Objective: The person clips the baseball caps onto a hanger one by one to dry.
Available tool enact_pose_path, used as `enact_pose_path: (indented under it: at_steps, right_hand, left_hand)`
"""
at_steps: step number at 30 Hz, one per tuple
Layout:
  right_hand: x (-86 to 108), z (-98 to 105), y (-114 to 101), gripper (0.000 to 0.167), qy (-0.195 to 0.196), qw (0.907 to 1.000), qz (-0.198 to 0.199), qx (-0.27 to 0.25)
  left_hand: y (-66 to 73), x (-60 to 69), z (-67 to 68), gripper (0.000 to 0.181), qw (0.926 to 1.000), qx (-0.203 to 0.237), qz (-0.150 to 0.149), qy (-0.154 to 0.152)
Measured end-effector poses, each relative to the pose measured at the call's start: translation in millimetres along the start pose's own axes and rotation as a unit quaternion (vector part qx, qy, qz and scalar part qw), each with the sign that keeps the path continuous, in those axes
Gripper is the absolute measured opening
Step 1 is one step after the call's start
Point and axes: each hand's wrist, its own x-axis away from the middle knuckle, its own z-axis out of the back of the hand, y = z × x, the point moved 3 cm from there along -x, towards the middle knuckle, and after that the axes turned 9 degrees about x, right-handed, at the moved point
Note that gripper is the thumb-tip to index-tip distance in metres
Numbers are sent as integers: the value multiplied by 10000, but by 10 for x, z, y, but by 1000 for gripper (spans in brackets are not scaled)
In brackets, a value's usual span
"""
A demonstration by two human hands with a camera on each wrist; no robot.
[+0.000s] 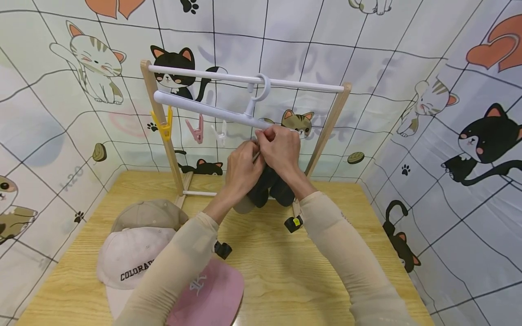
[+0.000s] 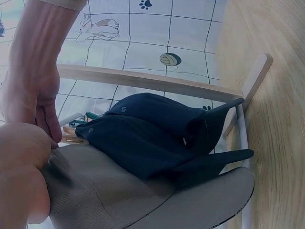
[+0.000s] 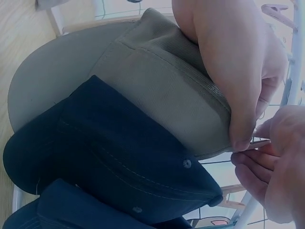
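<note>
My left hand [image 1: 244,167] grips the top edge of a grey cap [image 3: 157,81], thumb pressed against the fabric. The cap hangs with its brim downward. Beside it my right hand [image 1: 281,147] pinches a small pale clothespin [image 3: 259,143], mostly hidden by the fingers, just under the white hanger [image 1: 204,108]. Two navy caps [image 2: 138,148] hang side by side to the right of the grey cap. Near their upper ends, a beige clothespin [image 2: 74,137] shows in the left wrist view.
Yellow [image 1: 165,124], pink [image 1: 196,130] and white clothespins [image 1: 220,132] dangle from the hanger's left half. The hanger hooks over a wooden rack's white bar [image 1: 200,74]. Khaki [image 1: 142,215], pale pink [image 1: 130,253] and pink caps [image 1: 220,290] lie on the table at left.
</note>
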Motion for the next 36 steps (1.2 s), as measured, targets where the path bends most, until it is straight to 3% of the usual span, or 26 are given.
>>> enact_pose_path:
  at_steps: [11, 23, 30, 36]
  right_hand:
    - [39, -34, 107, 31, -151, 9963, -541, -655]
    - [179, 77, 190, 33, -199, 9948, -512, -859]
    - [329, 174, 282, 37, -572, 9908, -419, -1149]
    - [483, 244, 299, 35, -963, 9890, -264, -1089]
  left_hand:
    - [-61, -21, 42, 17, 9999, 82, 79, -91]
    - [-149, -13, 57, 19, 9993, 79, 299, -232]
    - [-198, 43, 86, 27, 9992, -72, 308, -238]
    - [-210, 100, 149, 36, 9978, 28, 450, -483]
